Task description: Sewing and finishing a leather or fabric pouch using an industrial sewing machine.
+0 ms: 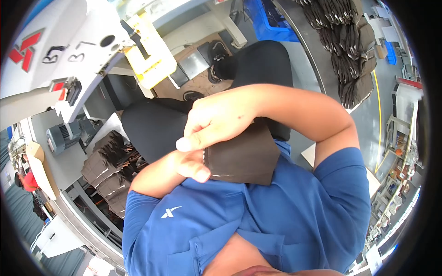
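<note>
A dark brown piece of fabric (246,154) lies against the front of my blue shirt, with a stitched edge at its left side. My left hand (189,166) grips that edge, its thumb on the cloth and its fingers mostly hidden. Across the cloth's upper left part reaches my right hand (214,120), fingers curled and thumb pressed in; it closes on the cloth near the left hand. The part of the cloth under the right hand is hidden.
A white sewing machine (60,43) with a yellow plate (149,60) stands at the upper left. Foot pedals (193,64) lie beyond my knees. Bundled brown pieces (343,46) hang along a table at the upper right, near a blue crate (269,23). More stacked pieces (108,172) sit at left.
</note>
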`<action>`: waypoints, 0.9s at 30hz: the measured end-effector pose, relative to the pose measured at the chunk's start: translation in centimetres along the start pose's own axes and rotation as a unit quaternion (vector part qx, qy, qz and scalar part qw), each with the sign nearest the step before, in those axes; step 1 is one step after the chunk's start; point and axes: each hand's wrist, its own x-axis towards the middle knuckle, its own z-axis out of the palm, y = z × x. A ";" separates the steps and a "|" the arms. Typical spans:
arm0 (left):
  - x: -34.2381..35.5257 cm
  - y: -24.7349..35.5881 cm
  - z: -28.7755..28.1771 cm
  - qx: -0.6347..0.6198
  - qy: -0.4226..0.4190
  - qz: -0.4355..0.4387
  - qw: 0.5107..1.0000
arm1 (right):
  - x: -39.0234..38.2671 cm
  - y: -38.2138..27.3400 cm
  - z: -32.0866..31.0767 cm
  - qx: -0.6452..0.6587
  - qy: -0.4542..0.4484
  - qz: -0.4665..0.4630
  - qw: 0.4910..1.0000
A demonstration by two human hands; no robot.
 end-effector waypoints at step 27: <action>4.0 6.0 -2.5 0.089 -0.443 -0.221 0.864 | -1.1 -3.1 -1.6 -0.197 0.032 -0.174 0.964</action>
